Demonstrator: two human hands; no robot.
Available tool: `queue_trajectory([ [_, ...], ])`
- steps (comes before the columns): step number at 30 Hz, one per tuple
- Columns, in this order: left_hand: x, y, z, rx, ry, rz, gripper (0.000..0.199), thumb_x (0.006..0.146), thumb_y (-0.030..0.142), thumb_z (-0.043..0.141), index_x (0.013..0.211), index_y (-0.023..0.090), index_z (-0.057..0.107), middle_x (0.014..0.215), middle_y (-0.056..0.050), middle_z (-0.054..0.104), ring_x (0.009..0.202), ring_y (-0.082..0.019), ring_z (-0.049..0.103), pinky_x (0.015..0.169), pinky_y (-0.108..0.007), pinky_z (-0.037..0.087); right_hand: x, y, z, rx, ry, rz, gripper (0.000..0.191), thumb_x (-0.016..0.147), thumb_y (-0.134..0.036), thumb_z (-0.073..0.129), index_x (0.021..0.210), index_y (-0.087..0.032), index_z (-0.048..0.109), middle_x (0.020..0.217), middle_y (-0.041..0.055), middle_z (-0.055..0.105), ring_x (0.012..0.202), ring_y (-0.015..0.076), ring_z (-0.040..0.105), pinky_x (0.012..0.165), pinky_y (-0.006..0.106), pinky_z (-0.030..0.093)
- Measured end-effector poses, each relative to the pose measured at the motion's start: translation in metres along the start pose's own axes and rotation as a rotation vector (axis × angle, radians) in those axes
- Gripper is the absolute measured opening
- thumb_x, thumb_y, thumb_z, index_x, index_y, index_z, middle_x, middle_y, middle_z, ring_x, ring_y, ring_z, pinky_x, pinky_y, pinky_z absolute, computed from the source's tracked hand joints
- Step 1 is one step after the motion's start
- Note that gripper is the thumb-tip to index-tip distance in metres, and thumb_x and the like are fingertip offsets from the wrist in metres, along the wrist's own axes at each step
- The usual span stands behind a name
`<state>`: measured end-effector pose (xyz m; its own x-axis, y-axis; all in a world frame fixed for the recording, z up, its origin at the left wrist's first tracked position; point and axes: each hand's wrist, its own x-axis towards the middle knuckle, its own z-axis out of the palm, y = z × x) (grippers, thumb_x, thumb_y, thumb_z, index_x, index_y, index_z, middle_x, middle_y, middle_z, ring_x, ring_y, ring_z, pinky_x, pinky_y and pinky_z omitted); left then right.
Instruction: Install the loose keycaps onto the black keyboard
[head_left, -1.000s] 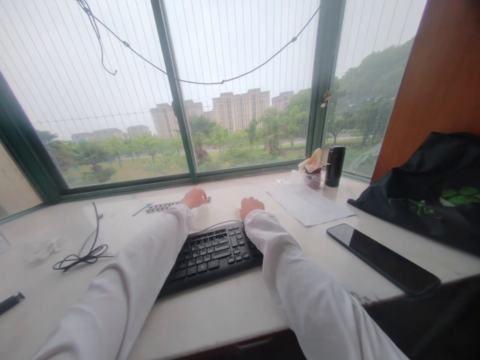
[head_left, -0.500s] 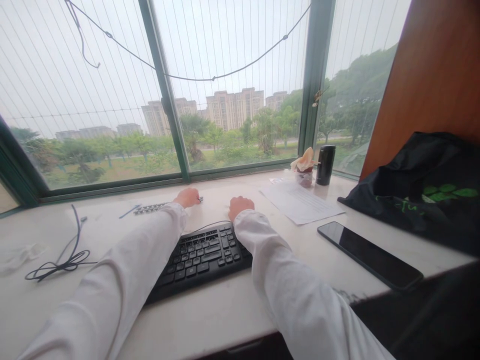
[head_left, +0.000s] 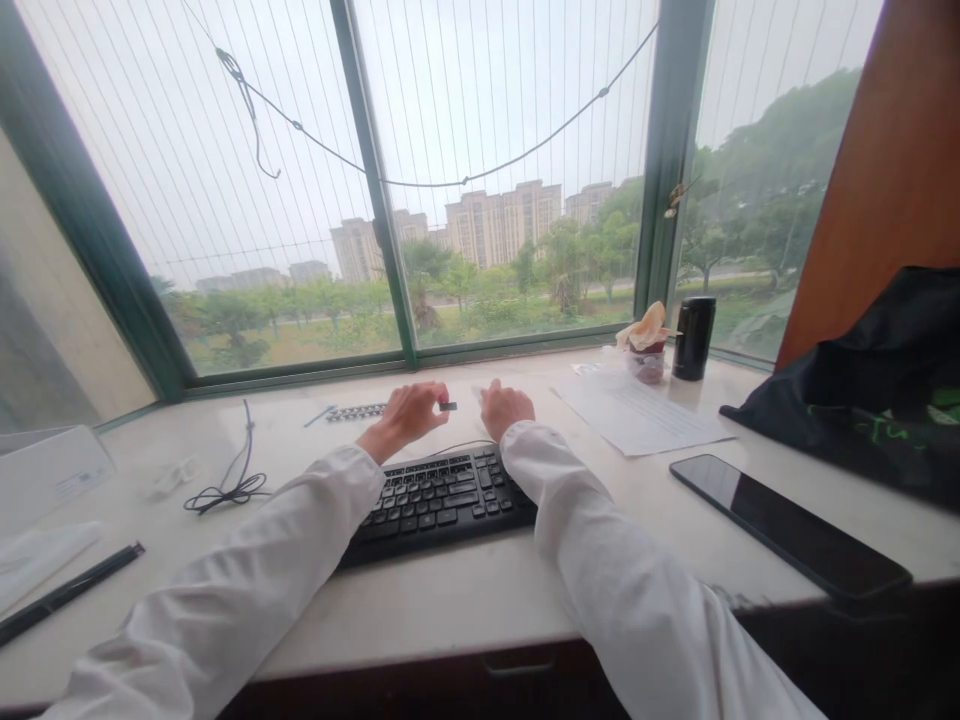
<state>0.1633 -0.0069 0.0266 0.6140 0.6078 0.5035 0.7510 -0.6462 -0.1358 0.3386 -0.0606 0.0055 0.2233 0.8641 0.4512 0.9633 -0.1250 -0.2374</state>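
My left hand (head_left: 409, 415) is above the far edge of the black keyboard (head_left: 442, 535), pinching a small dark rectangular piece (head_left: 448, 406) between thumb and fingers. My right hand (head_left: 507, 408) is closed just right of it, beyond the keyboard's far edge. Something whitish shows by its fingertips, too faint to name. My right sleeve covers the keyboard's right end and my left sleeve crosses its left end. Left of my left hand, several small pieces (head_left: 356, 412) lie in rows beside a thin blue stick (head_left: 319, 416).
A tied cable (head_left: 229, 493), a white box (head_left: 56, 465) and a black stick-like item (head_left: 71, 593) lie left. On the right are a printed sheet (head_left: 645, 415), a phone (head_left: 787, 525), a cup with tissue (head_left: 646, 362), a black tumbler (head_left: 694, 338) and a black bag (head_left: 862, 390).
My view has swung left, bringing the white box and black stick-like item into sight. My left hand has turned and come nearer, so the pinched dark piece shows more plainly. My right hand stays closed.
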Motion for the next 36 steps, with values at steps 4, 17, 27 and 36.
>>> queue_trajectory([
  [4, -0.035, 0.016, -0.021, -0.030, 0.063, -0.016, 0.016, 0.080, 0.035, 0.058, 0.091, 0.025, 0.064, 0.090, 0.000, 0.071, 0.076, -0.020, 0.063, 0.062, -0.028, 0.040, -0.006, -0.011, 0.000, 0.050, 0.010, -0.061, 0.036, 0.100, -0.036, 0.026, 0.108, -0.013, 0.052, 0.087, 0.0144, 0.070, 0.086, 0.0262, 0.067, 0.072, 0.032, 0.043],
  [17, -0.068, 0.005, -0.004, -0.234, 0.048, -0.058, 0.015, 0.079, 0.034, 0.061, 0.086, 0.023, 0.067, 0.091, -0.001, 0.070, 0.079, -0.018, 0.064, 0.067, -0.027, 0.046, -0.019, -0.029, 0.018, 0.510, -0.144, -0.170, 0.014, 0.090, -0.031, 0.052, 0.089, -0.019, 0.059, 0.082, 0.0032, 0.070, 0.076, 0.0150, 0.063, 0.068, 0.024, 0.042],
  [27, -0.071, 0.004, -0.004, -0.275, 0.053, -0.112, 0.016, 0.081, 0.029, 0.060, 0.092, 0.022, 0.068, 0.094, -0.004, 0.068, 0.087, -0.020, 0.063, 0.074, -0.030, 0.046, -0.019, -0.030, 0.029, 1.054, -0.346, -0.247, 0.030, 0.074, -0.029, 0.069, 0.098, -0.016, 0.055, 0.090, 0.0080, 0.072, 0.084, 0.0175, 0.067, 0.079, 0.033, 0.050],
  [36, -0.073, 0.001, -0.005, -0.297, 0.108, -0.083, 0.016, 0.082, 0.034, 0.062, 0.092, 0.023, 0.069, 0.093, -0.004, 0.069, 0.086, -0.021, 0.065, 0.070, -0.030, 0.047, -0.021, -0.027, 0.029, 1.078, -0.273, -0.329, 0.040, 0.064, -0.045, 0.077, 0.083, -0.019, 0.052, 0.079, 0.0015, 0.064, 0.080, 0.0180, 0.065, 0.079, 0.036, 0.052],
])
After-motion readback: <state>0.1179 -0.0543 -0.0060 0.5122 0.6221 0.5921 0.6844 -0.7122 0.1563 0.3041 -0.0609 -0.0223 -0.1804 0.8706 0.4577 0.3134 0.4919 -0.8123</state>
